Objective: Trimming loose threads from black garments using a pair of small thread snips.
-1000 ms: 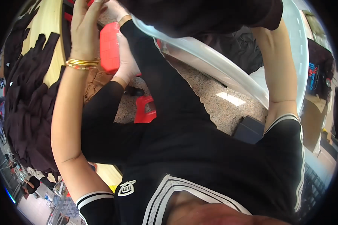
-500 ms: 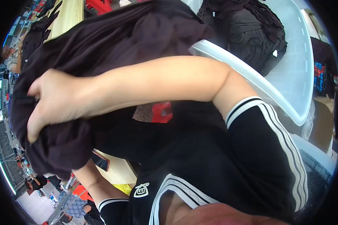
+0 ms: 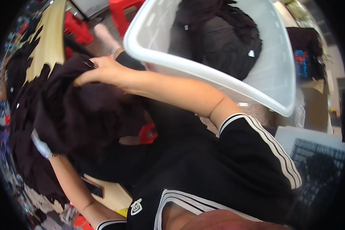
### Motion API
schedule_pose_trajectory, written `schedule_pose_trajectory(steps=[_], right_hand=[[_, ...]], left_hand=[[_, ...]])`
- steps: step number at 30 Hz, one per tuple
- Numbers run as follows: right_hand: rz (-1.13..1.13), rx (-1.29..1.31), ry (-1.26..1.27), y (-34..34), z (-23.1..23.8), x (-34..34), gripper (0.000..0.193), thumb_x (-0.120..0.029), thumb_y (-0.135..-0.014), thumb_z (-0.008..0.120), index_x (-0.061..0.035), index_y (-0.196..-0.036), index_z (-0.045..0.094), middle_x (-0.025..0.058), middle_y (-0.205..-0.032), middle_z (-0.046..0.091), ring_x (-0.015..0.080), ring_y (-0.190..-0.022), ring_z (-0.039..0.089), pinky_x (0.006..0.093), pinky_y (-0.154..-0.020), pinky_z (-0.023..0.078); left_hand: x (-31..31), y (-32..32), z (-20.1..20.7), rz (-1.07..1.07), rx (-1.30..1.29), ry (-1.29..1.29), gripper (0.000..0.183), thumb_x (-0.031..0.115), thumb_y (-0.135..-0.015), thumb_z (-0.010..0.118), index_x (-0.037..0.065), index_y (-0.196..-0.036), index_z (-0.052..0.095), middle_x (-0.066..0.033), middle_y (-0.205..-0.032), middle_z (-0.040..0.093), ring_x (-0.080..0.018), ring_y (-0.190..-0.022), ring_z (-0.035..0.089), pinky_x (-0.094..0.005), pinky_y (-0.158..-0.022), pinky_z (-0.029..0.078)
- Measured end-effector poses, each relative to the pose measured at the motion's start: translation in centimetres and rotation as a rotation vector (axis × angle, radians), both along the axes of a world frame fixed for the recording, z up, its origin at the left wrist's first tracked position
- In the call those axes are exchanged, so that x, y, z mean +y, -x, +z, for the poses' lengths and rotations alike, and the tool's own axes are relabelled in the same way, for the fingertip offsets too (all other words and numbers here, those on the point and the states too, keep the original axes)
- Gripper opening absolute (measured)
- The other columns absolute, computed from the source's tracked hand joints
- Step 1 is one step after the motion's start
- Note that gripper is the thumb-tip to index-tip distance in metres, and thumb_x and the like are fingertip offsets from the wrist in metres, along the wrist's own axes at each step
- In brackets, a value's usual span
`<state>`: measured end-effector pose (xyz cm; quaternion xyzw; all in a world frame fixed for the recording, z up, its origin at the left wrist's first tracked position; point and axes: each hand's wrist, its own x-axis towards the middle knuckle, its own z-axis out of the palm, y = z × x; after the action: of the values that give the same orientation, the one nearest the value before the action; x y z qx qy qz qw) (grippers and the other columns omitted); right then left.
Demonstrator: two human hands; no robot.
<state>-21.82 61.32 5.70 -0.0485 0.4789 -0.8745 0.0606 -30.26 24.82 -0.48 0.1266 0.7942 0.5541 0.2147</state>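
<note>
A bunched dark garment (image 3: 99,111) of very dark brown or black cloth hangs in front of me on the left. My right hand (image 3: 109,74) grips its upper edge, thumb and fingers closed on the cloth. Lower down at the far left, my left hand (image 3: 43,146) is against the same cloth. It looks pale, as if gloved, with a thin bracelet at the wrist; its fingers are hidden by the fabric. More dark cloth (image 3: 25,153) spreads beyond it.
A translucent white tub (image 3: 203,71) holding a heap of dark garments (image 3: 226,42) stands ahead to the right. Red stools (image 3: 119,13) and a wooden tabletop (image 3: 51,34) lie ahead left. A phone (image 3: 94,186) rests on wood near my left forearm. Another translucent container (image 3: 287,140) is at right.
My right hand has moved forward and right, drawing the cloth off the tub's corner and bunching it. My left hand has come partly into sight. The view has shifted.
</note>
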Motion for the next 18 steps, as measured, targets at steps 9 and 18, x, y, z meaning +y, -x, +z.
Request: schedule_pose_trajectory(steps=[9, 18], right_hand=[[-0.239, 0.109, -1.403, -8.7, -9.6, 8.3, 0.055, -0.022, -0.079, 0.072, 0.0003, -0.126, 0.056, 0.0189, -0.104, 0.06, 0.0327, -0.089, 0.065, 0.0413, -0.08, 0.052], [0.278, 0.152, -1.249, -13.7, 5.0, 17.9, 0.042, -0.027, -0.081, 0.072, -0.005, -0.116, 0.066, 0.0121, -0.093, 0.067, 0.0264, -0.084, 0.066, 0.036, -0.076, 0.054]], left_hand=[[20.5, -1.7, -2.2, -0.669, 0.096, 0.582, 0.086, 0.044, -0.087, 0.066, 0.002, -0.15, 0.024, -0.0265, -0.154, 0.024, -0.0331, -0.145, 0.021, -0.0366, -0.116, 0.02], [25.6, 3.7, 3.8, -0.476, 0.68, 0.563, 0.042, 0.016, -0.091, 0.059, 0.0, -0.129, 0.054, -0.0211, -0.127, 0.058, -0.0347, -0.119, 0.055, -0.0376, -0.101, 0.042]])
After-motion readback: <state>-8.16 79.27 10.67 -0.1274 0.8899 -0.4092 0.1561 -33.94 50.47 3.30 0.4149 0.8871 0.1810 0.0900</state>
